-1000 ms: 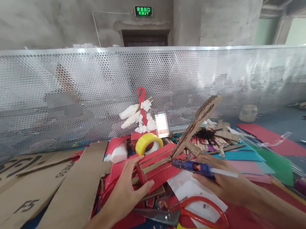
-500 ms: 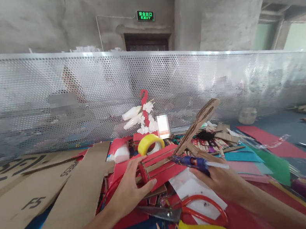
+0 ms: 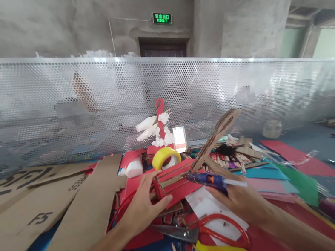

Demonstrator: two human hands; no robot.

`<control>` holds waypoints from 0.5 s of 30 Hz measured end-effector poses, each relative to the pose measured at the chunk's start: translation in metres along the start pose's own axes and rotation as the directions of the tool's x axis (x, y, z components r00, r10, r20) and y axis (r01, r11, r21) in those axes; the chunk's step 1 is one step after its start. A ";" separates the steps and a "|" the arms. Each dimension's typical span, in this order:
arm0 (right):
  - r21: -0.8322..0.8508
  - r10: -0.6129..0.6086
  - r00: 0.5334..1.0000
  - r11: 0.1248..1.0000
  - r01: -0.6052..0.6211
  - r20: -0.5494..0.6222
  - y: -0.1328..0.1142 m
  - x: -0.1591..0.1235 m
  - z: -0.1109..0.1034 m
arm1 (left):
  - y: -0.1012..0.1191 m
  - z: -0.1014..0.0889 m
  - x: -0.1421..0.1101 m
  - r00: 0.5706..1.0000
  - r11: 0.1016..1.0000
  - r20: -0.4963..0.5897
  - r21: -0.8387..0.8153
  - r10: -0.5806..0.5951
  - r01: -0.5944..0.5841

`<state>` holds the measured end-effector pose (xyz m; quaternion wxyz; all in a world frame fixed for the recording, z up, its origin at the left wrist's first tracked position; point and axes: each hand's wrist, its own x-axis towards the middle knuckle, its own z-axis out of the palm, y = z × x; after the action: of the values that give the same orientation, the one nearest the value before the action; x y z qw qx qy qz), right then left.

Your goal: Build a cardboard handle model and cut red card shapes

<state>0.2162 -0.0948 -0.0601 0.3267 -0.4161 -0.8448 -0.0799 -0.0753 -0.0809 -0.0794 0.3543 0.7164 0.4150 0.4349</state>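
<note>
In the head view, my left hand (image 3: 149, 204) grips the left end of a red cardboard piece (image 3: 182, 190), thumb on the near side and fingers on the far side. Strips of bare brown cardboard run along its top. My right hand (image 3: 235, 196) is closed round a blue hot glue gun (image 3: 211, 179), with a clear glue stick (image 3: 236, 182) jutting from its back. The gun's nozzle touches or hovers just above the strips; I cannot tell which. A long brown cardboard strip (image 3: 215, 138) slants up beyond the gun, its lower end at the red piece.
Scissors (image 3: 189, 234) with red and yellow handles lie in front. Yellow tape (image 3: 158, 158) and a white-flowered red ornament (image 3: 161, 122) stand behind. Cardboard sheets (image 3: 81, 205) cover the left; coloured paper (image 3: 299, 158) lies right. A perforated metal screen (image 3: 110, 92) runs across the back.
The glue gun's nozzle has shifted slightly left along the cardboard strips. My left hand keeps its hold on the red piece, and the camera view has shifted a little.
</note>
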 end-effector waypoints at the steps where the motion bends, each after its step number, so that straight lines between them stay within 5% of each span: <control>1: -0.002 -0.026 1.000 1.000 0.026 0.008 -0.004 0.001 0.001 | -0.001 0.000 0.000 1.000 1.000 0.005 -0.017 0.003 -0.003; 15: 0.083 0.011 1.000 0.996 -0.013 0.022 -0.005 0.002 0.004 | -0.007 -0.002 0.000 0.998 0.998 -0.061 0.061 0.021 -0.018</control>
<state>0.2100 -0.0951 -0.0618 0.3352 -0.4082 -0.8483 -0.0384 -0.0788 -0.0777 -0.0848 0.3152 0.7170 0.4317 0.4474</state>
